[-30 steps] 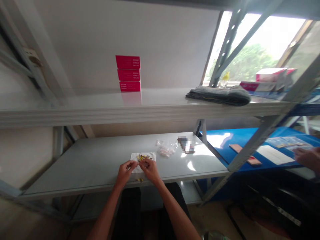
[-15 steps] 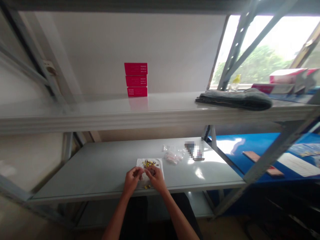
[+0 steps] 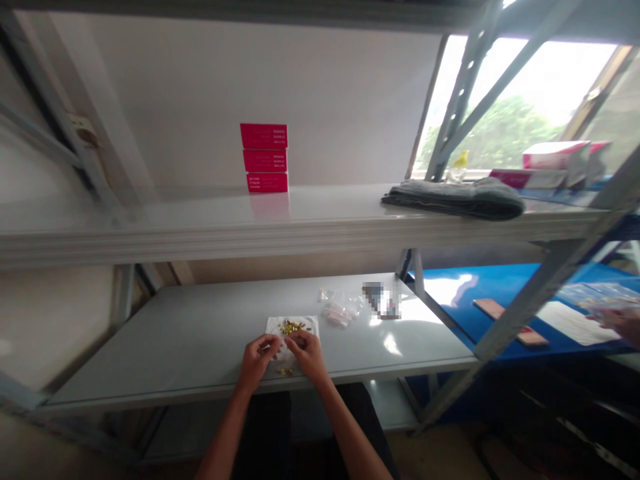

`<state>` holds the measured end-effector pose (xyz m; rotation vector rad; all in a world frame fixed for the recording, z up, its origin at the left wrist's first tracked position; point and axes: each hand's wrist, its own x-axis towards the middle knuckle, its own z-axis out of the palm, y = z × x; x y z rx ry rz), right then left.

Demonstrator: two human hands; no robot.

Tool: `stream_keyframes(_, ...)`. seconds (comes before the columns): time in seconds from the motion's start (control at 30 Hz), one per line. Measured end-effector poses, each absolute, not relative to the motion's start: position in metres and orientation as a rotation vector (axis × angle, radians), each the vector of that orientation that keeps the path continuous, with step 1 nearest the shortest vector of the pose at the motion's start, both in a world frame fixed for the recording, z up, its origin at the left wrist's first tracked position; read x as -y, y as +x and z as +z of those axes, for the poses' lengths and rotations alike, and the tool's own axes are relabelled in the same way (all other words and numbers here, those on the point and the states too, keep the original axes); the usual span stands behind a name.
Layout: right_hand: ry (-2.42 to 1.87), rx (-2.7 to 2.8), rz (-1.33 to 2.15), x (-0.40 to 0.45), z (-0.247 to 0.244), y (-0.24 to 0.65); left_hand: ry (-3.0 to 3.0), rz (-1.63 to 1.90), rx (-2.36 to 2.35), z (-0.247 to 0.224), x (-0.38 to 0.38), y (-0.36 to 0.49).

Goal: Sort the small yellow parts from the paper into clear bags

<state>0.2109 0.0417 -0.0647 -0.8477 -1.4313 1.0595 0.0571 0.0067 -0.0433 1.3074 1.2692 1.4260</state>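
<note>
My left hand (image 3: 259,357) and my right hand (image 3: 307,353) meet fingertip to fingertip above a white sheet (image 3: 315,325) near the grey shelf's front edge. Both are closed in a pinch; anything between the fingers is too small to make out. Just beyond them on the sheet lies a pile of small yellow and dark pieces (image 3: 294,327). A smaller group of yellowish pieces (image 3: 285,372) sits nearer to me, below my hands. My fingers and palms hide the middle of the sheet.
Clear plastic bags (image 3: 341,309) with pinkish contents lie right of the sheet. The upper shelf bears three stacked red boxes (image 3: 266,160) and a folded grey cloth (image 3: 453,199). On the blue table (image 3: 445,287), another person's hand (image 3: 625,325) shows at far right.
The view has turned slightly right, so everything sits further left. My hands stay pinched over the sheet. Another person's hand has come in at the right edge.
</note>
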Motion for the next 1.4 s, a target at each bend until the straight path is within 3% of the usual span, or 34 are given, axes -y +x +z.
stream_keyframes(0.77, -0.878, 1.585, 0.901, -0.0358, -0.0568, 0.2147, 1.393, 1.393, -1.352, -0.0466, -0.0067, 0.0563)
stream_keyframes(1.4, -0.868, 1.509, 1.034, -0.0420, -0.0626, 0.2129, 1.384, 1.428, -1.373, -0.0449, -0.0056, 0.0567)
